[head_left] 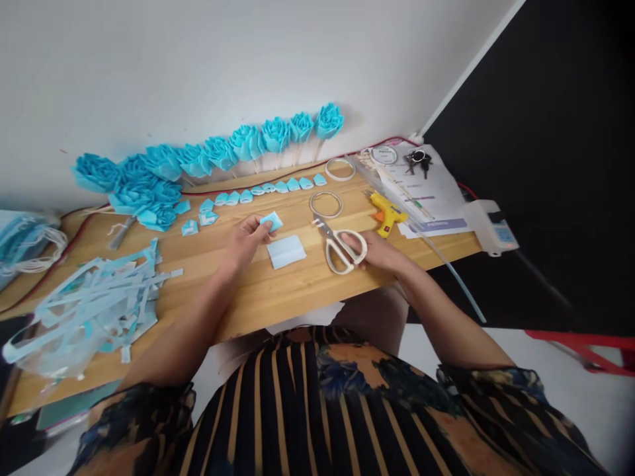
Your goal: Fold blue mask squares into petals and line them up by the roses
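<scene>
Between the thumb and fingers of my left hand (249,239) is a small folded blue fabric piece (272,220). My right hand (376,251) has its fingers in the loops of white-handled scissors (342,249), whose blades point away to the upper left. A pale blue rectangular fabric piece (287,252) lies on the wooden table (278,291) between my hands. Behind them runs a row of small folded blue petals (268,188), with a few more pieces (190,227) lying to the left.
Blue fabric flowers (247,142) on sticks lean along the wall, several more piled at left. Cut strips (114,297) and face masks (24,244) lie left. Rightward are tape rolls (326,205), a yellow glue gun (388,213), papers (436,185), keys (419,160) and a white box (489,227).
</scene>
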Demonstrator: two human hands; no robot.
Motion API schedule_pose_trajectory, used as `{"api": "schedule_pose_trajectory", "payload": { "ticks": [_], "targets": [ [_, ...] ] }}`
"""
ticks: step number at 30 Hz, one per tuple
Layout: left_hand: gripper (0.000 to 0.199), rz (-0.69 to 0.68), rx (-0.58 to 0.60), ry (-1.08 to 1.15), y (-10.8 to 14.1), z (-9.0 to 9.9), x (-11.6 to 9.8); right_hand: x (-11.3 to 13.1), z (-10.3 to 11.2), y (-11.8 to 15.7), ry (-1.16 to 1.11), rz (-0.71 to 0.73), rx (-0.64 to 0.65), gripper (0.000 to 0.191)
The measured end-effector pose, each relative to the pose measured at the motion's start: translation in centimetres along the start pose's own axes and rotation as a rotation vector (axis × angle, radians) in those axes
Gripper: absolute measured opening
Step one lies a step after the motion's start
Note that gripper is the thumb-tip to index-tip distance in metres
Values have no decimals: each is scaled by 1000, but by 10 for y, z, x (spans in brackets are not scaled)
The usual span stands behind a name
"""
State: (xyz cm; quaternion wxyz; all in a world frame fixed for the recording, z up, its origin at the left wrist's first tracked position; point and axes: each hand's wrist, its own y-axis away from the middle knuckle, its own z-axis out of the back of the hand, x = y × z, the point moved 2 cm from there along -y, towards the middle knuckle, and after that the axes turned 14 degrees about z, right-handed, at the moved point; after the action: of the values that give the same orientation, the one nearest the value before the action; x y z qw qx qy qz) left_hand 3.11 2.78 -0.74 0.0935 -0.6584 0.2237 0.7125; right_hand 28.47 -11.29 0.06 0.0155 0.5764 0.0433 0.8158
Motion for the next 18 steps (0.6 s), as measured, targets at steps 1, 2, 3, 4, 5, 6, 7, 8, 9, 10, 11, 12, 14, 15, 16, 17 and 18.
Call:
{"api": "schedule_pose_trajectory", "payload": {
  "ticks": [1,2,3,4,5,6,7,8,9,10,11,12,14,15,16,17,18],
  "targets": [
    [26,-2,1,6,1,1,1,0,6,0,174,11,-6,53],
    [25,-3,4,13,2,2,1,1,12,1,347,26,-16,49],
    [25,-2,7,21,2,2,1,2,18,3,517,39,-35,42],
    [25,1,9,31,3,2,1,4,23,5,680,50,-67,34],
    [25,7,9,42,3,2,1,6,27,7,827,59,-119,28],
    [25,15,8,51,4,1,1,9,29,9,942,69,-186,27],
    [25,24,7,57,4,1,1,12,29,10,1015,90,-254,29],
    [25,31,8,60,4,0,1,16,28,11,1045,131,-310,31],
    [25,35,9,61,5,0,1,19,24,10,1037,194,-344,31],
    [25,36,10,62,5,0,1,22,19,8,1004,265,-358,31],
    [24,34,12,62,5,0,0,24,13,4,963,330,-355,29],
    [24,31,13,61,6,-1,0,24,6,-1,923,376,-345,26],
    [24,23,15,54,6,-1,-1,22,-7,-12,872,397,-326,22],
    [24,20,14,51,7,-1,-2,20,-12,-18,858,391,-324,20],
    [24,20,11,47,7,-1,-3,17,-16,-24,848,383,-324,19],
    [25,23,8,45,8,-1,-4,14,-20,-29,842,377,-325,18],
    [25,27,4,46,9,-1,-5,12,-22,-33,842,370,-330,17]
  ]
}}
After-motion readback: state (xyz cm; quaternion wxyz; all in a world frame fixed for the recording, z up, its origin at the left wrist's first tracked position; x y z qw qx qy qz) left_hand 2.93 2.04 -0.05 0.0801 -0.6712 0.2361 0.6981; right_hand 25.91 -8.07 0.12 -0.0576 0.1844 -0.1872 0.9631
